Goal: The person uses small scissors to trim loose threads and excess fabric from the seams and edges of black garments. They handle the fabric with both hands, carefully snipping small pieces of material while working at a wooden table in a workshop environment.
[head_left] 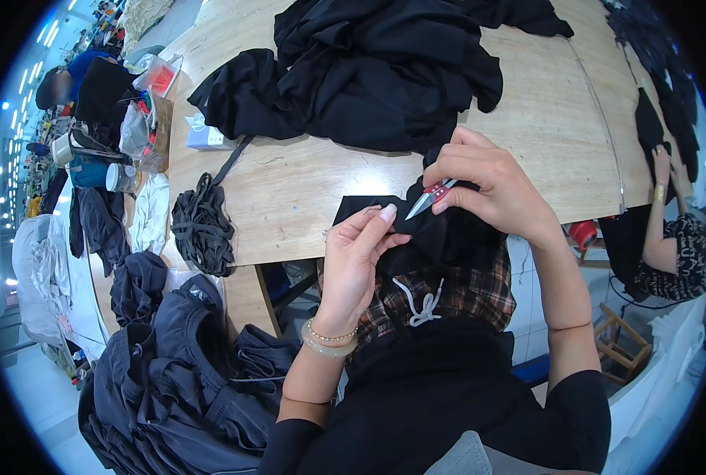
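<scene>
Between thumb and fingers, my left hand (358, 249) pinches the edge of a black piece of fabric (428, 237) that lies over my lap and the table's near edge. Thread snips (430, 196) with red grips and pointed silver blades are in my right hand (487, 180), its fingers closed round them. The blade tips point down and left, close to the left thumb and the fabric edge. A thin thread seems to show near the left fingertips, too fine to follow.
A black garment heap (377, 71) covers the far table. At left lie a bundle of dark strips (203, 224), a tissue box (207, 134) and a cardboard box (160, 131). Dark garments (187, 388) pile beside me. Another person's arm (660, 229) works at right, near a wooden stool (624, 344).
</scene>
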`<action>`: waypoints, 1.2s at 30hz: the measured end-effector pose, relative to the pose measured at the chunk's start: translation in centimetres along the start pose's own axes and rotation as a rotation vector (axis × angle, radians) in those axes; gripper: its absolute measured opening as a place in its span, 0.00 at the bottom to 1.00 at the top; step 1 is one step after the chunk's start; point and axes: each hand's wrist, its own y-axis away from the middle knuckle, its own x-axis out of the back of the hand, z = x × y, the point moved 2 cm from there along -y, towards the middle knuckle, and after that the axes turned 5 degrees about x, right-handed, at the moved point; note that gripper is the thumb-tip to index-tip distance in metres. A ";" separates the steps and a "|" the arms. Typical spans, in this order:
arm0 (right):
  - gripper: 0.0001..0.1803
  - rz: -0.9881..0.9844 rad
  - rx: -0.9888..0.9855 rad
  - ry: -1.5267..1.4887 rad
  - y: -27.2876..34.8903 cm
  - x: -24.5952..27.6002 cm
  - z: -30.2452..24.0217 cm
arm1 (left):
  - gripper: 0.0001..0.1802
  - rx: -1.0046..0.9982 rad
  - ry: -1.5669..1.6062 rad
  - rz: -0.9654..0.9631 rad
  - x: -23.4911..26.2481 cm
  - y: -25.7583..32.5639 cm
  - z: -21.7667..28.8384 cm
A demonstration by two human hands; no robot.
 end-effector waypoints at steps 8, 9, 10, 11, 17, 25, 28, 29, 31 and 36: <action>0.14 0.274 -0.044 0.131 1.5 -1.0 -0.4 | 0.06 -0.040 0.083 -0.017 -0.2 0.0 -0.4; 0.14 0.277 -0.031 0.163 1.5 -1.0 -0.5 | 0.06 -0.040 0.086 -0.015 -0.2 0.0 -0.4; 0.14 0.274 -0.025 0.171 1.5 -1.0 -0.5 | 0.06 -0.040 0.086 -0.017 -0.2 0.0 -0.4; 0.14 0.270 -0.019 0.179 1.5 -1.0 -0.5 | 0.06 -0.041 0.086 -0.019 -0.3 0.1 -0.4; 0.15 0.262 0.004 0.221 1.5 -1.1 -0.5 | 0.06 -0.046 0.097 -0.022 -0.3 0.1 -0.5; 0.15 0.278 0.015 0.209 1.5 -1.3 -0.5 | 0.07 -0.034 0.077 -0.012 -0.2 0.1 -0.5; 0.15 0.280 0.004 0.181 1.5 -1.4 -0.4 | 0.07 -0.031 0.075 -0.010 -0.3 0.1 -0.5; 0.15 0.276 -0.001 0.169 1.5 -1.5 -0.3 | 0.07 -0.032 0.079 -0.019 -0.3 0.0 -0.6; 0.14 0.281 -0.013 0.121 1.5 -1.7 -0.3 | 0.07 -0.032 0.080 -0.026 -0.3 0.0 -0.6; 0.13 0.330 -0.126 -0.174 1.8 -2.3 -0.1 | 0.07 -0.037 0.074 -0.042 -0.5 0.2 -0.3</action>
